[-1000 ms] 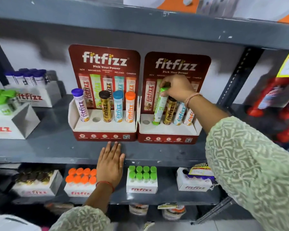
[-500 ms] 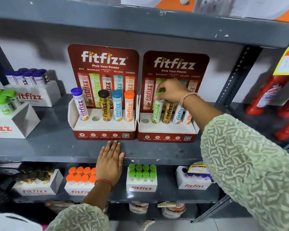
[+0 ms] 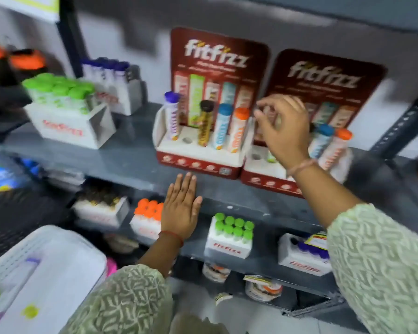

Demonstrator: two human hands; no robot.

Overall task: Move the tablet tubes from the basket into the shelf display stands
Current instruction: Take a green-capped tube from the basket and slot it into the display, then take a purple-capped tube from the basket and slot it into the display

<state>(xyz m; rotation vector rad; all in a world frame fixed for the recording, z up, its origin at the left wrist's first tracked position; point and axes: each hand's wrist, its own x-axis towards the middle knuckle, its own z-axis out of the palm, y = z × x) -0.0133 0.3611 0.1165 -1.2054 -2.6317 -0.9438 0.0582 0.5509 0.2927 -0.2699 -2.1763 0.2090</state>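
Two maroon fitfizz display stands sit side by side on the grey shelf [image 3: 121,162]. The left stand [image 3: 198,162] holds purple, brown, blue and orange-capped tubes with one hole empty. The right stand [image 3: 270,182] holds a green tube [image 3: 272,156], mostly hidden behind my wrist, plus blue and orange-capped tubes. My right hand [image 3: 284,130] hovers in front of that stand, fingers loosely spread and holding nothing. My left hand [image 3: 181,208] lies flat against the shelf's front edge. The white basket [image 3: 34,266] sits at lower left with a few blurred tubes inside.
White fitfizz boxes with green caps [image 3: 65,109] and purple caps [image 3: 114,85] stand at the left of the shelf. The lower shelf carries boxes of orange-capped [image 3: 147,218], green-capped [image 3: 232,235] and purple-capped [image 3: 307,254] tubes. A dark upright post [image 3: 405,124] is at right.
My right hand has let go of the green tube, which now stands in the right stand, and has drawn back. The view has swung left and down, bringing the basket into sight.
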